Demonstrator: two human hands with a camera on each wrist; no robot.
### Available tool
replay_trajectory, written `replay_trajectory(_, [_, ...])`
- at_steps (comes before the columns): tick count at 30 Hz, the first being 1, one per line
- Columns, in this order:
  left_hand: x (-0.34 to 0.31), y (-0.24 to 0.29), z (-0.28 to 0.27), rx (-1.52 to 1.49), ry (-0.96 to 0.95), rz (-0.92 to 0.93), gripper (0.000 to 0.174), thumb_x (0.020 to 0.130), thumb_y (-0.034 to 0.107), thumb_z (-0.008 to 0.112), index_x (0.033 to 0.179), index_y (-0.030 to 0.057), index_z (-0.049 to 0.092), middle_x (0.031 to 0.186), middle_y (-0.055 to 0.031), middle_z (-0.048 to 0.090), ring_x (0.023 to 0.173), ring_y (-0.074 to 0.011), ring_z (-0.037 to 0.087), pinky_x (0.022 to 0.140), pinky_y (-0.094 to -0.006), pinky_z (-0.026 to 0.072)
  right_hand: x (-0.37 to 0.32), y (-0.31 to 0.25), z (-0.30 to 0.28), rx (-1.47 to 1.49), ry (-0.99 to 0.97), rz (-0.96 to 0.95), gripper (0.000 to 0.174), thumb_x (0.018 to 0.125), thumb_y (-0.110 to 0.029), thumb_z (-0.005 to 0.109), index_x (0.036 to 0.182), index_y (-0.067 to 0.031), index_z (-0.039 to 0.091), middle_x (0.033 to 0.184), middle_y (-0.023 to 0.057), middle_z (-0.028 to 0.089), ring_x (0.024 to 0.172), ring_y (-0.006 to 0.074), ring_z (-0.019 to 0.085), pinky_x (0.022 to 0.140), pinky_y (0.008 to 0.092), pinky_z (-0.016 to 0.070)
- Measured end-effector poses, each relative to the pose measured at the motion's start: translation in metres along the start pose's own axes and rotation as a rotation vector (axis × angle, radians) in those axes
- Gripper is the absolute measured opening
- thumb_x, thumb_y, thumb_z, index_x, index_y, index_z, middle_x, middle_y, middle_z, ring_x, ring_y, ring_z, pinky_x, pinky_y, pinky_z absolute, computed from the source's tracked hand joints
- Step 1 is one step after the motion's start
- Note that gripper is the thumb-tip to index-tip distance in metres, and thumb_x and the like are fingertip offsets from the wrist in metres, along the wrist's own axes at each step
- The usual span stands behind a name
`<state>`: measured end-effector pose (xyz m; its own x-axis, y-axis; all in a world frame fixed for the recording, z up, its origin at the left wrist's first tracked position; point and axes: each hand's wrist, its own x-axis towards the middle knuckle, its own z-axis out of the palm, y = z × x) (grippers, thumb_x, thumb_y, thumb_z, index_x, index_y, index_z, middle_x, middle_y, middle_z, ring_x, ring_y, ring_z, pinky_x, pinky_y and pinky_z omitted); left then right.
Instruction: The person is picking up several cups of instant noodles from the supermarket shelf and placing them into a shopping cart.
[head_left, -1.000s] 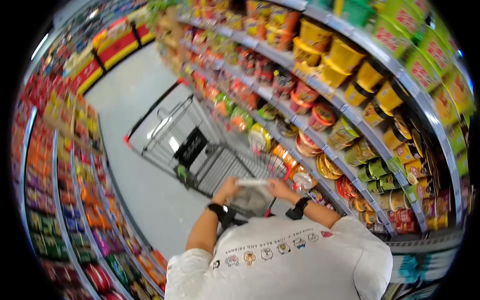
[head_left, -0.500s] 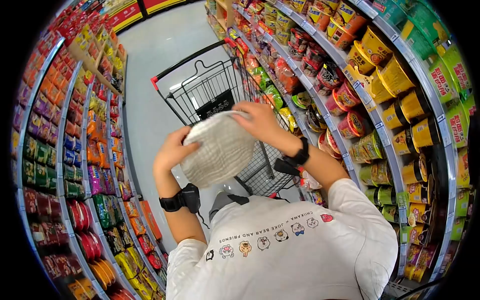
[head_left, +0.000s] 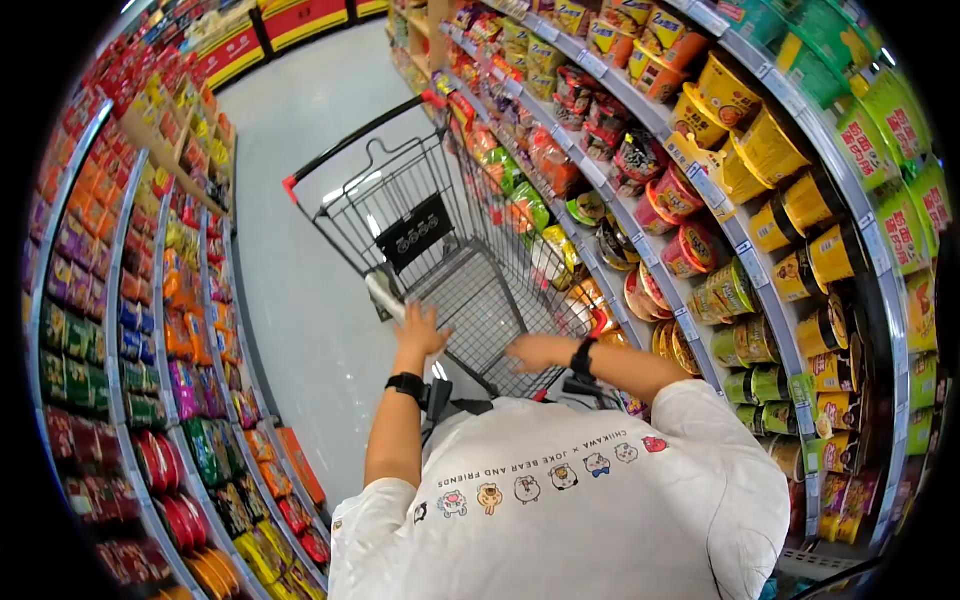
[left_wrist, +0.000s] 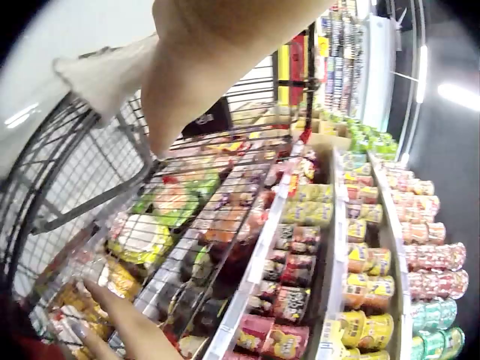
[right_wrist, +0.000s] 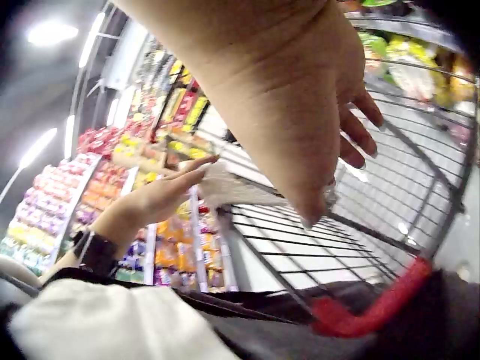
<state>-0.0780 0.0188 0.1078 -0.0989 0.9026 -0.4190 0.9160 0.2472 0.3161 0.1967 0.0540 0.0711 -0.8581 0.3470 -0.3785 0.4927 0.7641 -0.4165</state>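
A pale, crinkled cloth piece [head_left: 385, 294] lies draped over the left side of a wire shopping cart [head_left: 412, 228]. Beside it, at the cart's near left, is my left hand [head_left: 424, 332] with its fingers spread. In the right wrist view the left hand [right_wrist: 165, 196] has straight fingers, close to the cloth [right_wrist: 225, 186]. My right hand [head_left: 543, 351] reaches over the near right part of the basket, fingers loosely extended and holding nothing. The left wrist view shows the cloth [left_wrist: 112, 79] hanging on the wire rim, partly hidden by my left hand [left_wrist: 171, 97].
Shelves of instant noodle tubs [head_left: 765, 150] run close along the cart's right side. Another shelf of packaged snacks [head_left: 85, 240] stands on the left. Pale aisle floor [head_left: 290, 330] lies between, with red and yellow displays [head_left: 300, 20] at the far end.
Both hands held the cloth up before me half a second ago. Now it lies over the cart's left side, and both hands have let go and moved lower and apart.
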Motion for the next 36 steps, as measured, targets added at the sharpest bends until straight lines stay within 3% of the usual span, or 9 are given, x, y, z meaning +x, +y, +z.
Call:
replay_trajectory(4, [0.015,-0.013,0.048,0.159,-0.033,0.084,0.075,0.079,0.056,0.048,0.136,0.0109,0.033,0.147,-0.0159,0.008,0.135,-0.0346,-0.011,0.102,-0.0602,0.01,-0.08,0.023,0.047,-0.21,-0.193,0.257,0.048,0.078,-0.052,0.051,0.099,-0.0096,0.06,0.091,0.0132,0.063,0.087,0.0311,0.058,0.084,0.0473,0.0356])
replay_trajectory(6, [0.018,-0.016,0.047,0.066,-0.009,0.146,0.081,0.072,0.061,0.054,0.132,0.0091,0.039,0.144,-0.0216,0.011,0.134,-0.0385,-0.007,0.103,-0.0578,0.0098,-0.101,0.011,0.058,-0.216,0.241,0.202,0.048,0.077,-0.057,0.049,0.096,-0.0163,0.065,0.094,0.0074,0.061,0.095,0.0252,0.051,0.092,0.0474,0.0252])
replay_trajectory(9, [0.034,-0.039,0.063,0.118,0.157,0.358,0.083,0.062,0.061,0.063,0.122,0.0057,0.049,0.138,-0.0296,0.02,0.128,-0.0466,0.01,0.106,-0.0521,0.0098,-0.098,-0.029,0.043,-0.18,0.13,0.28,0.05,0.077,-0.061,0.048,0.097,-0.0175,0.064,0.099,0.0056,0.059,0.105,0.026,0.045,0.093,0.055,0.02])
replay_trajectory(15, [0.025,-0.019,0.034,0.071,-0.014,0.261,0.085,0.065,0.065,0.057,0.126,0.0063,0.045,0.14,-0.0251,0.018,0.131,-0.0435,0.001,0.103,-0.0596,0.0058,-0.087,-0.015,0.04,0.011,-0.042,0.299,0.054,0.078,-0.063,0.044,0.097,-0.0173,0.064,0.107,0.0076,0.055,0.119,0.0291,0.033,0.098,0.0645,0.0055])
replay_trajectory(19, [0.034,0.005,0.023,0.296,-0.159,0.143,0.082,0.071,0.067,0.048,0.131,0.0107,0.042,0.143,-0.0206,0.017,0.134,-0.0379,-0.003,0.1,-0.0646,0.0017,-0.09,-0.015,0.046,-0.248,0.255,0.403,0.06,0.077,-0.066,0.042,0.112,-0.0196,0.058,0.124,0.0114,0.046,0.122,0.032,0.032,0.096,0.0676,0.0071])
replay_trajectory(22, [0.063,0.018,0.039,0.623,-0.336,0.335,0.078,0.075,0.067,0.041,0.133,0.0143,0.04,0.142,-0.0197,0.022,0.135,-0.0363,0.005,0.098,-0.0668,0.0007,-0.075,-0.025,0.039,-0.304,0.357,0.597,0.064,0.075,-0.064,0.045,0.119,-0.0182,0.053,0.134,0.0209,0.034,0.129,0.0352,0.024,0.096,0.0689,0.0065])
replay_trajectory(28, [0.017,0.089,0.07,0.31,-0.248,0.748,0.071,0.074,0.057,0.055,0.115,-0.0002,0.051,0.115,-0.0209,0.054,0.114,-0.0347,0.044,0.096,-0.0438,0.0349,-0.045,-0.036,0.045,-0.139,0.544,0.684,0.058,0.078,-0.046,0.054,0.123,-0.009,0.046,0.137,0.0246,0.027,0.126,0.0366,0.03,0.097,0.0542,0.0277])
replay_trajectory(31, [0.021,0.098,0.083,0.138,-0.446,0.669,0.063,0.071,0.051,0.063,0.102,-0.0032,0.053,0.102,-0.0228,0.058,0.099,-0.0361,0.055,0.083,-0.0404,0.0442,-0.046,-0.054,0.038,0.002,0.577,0.598,0.056,0.08,-0.038,0.054,0.125,-0.0075,0.042,0.136,0.0246,0.028,0.121,0.0374,0.037,0.094,0.0454,0.0362])
replay_trajectory(36, [0.035,0.098,0.081,0.258,-0.166,0.675,0.062,0.068,0.044,0.067,0.102,-0.002,0.046,0.094,-0.0225,0.06,0.091,-0.0366,0.058,0.078,-0.0431,0.0456,-0.083,-0.055,0.053,0.248,0.389,0.699,0.056,0.078,-0.035,0.057,0.123,-0.006,0.041,0.127,0.0244,0.038,0.112,0.0373,0.046,0.086,0.0465,0.0425])
